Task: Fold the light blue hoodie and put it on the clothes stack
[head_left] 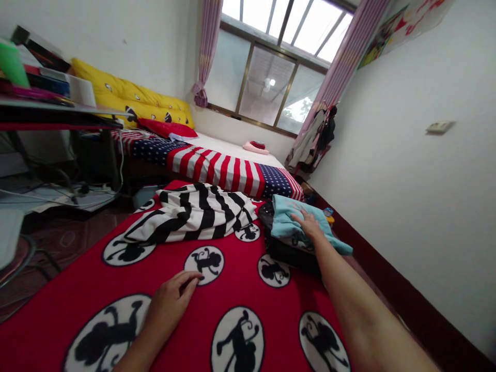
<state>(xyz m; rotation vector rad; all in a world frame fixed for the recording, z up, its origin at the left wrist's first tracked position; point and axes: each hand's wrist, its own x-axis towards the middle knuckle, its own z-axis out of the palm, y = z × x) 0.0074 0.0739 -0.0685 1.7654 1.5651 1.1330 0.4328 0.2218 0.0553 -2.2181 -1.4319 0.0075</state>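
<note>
My right hand lies with spread fingers on top of a folded light-blue garment. That garment rests on a stack of dark folded clothes near the bed's right edge. Lower left, my left hand is over the red blanket, fingers loosely stretched and nothing in them. The blanket carries white ovals with black monkey figures. Beyond my left hand lies a black-and-white striped cloth, loosely rumpled. Whether my left hand touches the blanket is hard to tell.
Behind is a second bed with a stars-and-stripes cover, a red pillow and a long yellow cushion. A cluttered desk stands at left, with a stool before it. Clothes hang near the window by the right wall.
</note>
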